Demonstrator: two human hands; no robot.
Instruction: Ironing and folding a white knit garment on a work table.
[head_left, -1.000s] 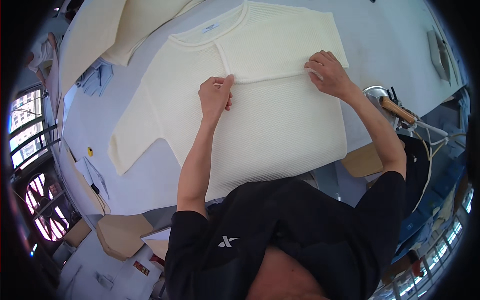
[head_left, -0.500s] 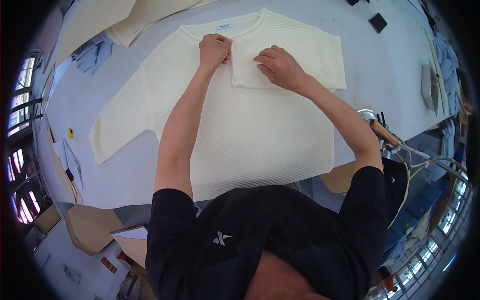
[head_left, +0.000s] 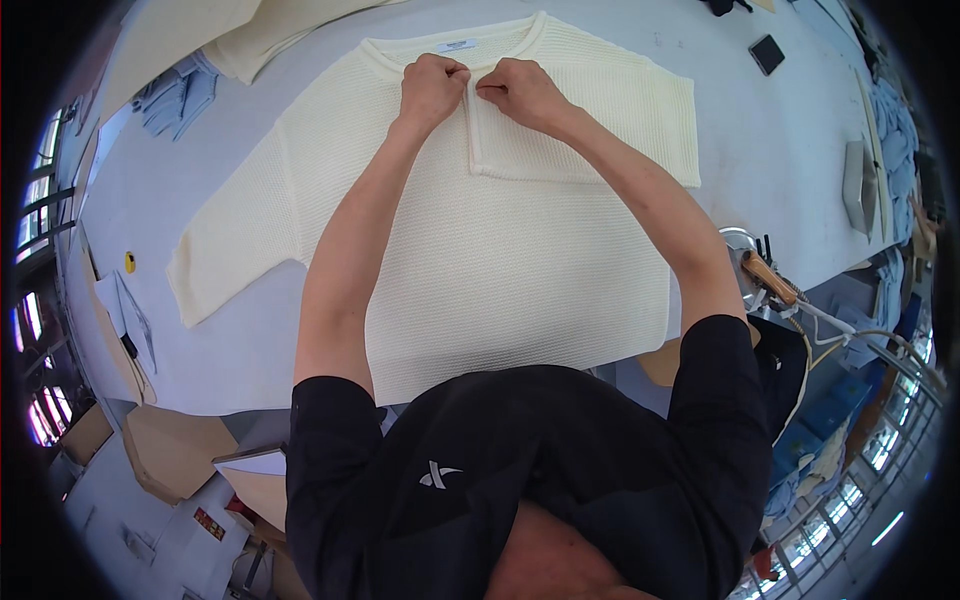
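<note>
A cream ribbed sweater (head_left: pixel 520 270) lies spread on the pale table, its neckline at the far side. The sleeve on the right (head_left: pixel 600 125) is folded inward across the chest, and its cuff end lies near the middle below the neck. On the left, the other sleeve (head_left: pixel 225 240) stretches out and down. My left hand (head_left: pixel 433 90) is closed at the cuff's upper corner, fingertips pinched on the knit. Just to its right, my right hand (head_left: pixel 522 95) is also closed, its fingertips gripping the folded sleeve by the cuff edge.
An iron with a wooden handle (head_left: pixel 768 277) stands at the table's right edge, with a cord and hose. Beyond it are a metal tray (head_left: pixel 859 187) and a dark phone-like object (head_left: pixel 767 55). Light blue garments (head_left: pixel 175 95) and cream fabric lie far left, near a yellow tape measure (head_left: pixel 130 262).
My right hand has moved left and away from me, from hovering over the folded sleeve to the cuff edge, and its fingers have closed. My left hand stays at the cuff corner.
</note>
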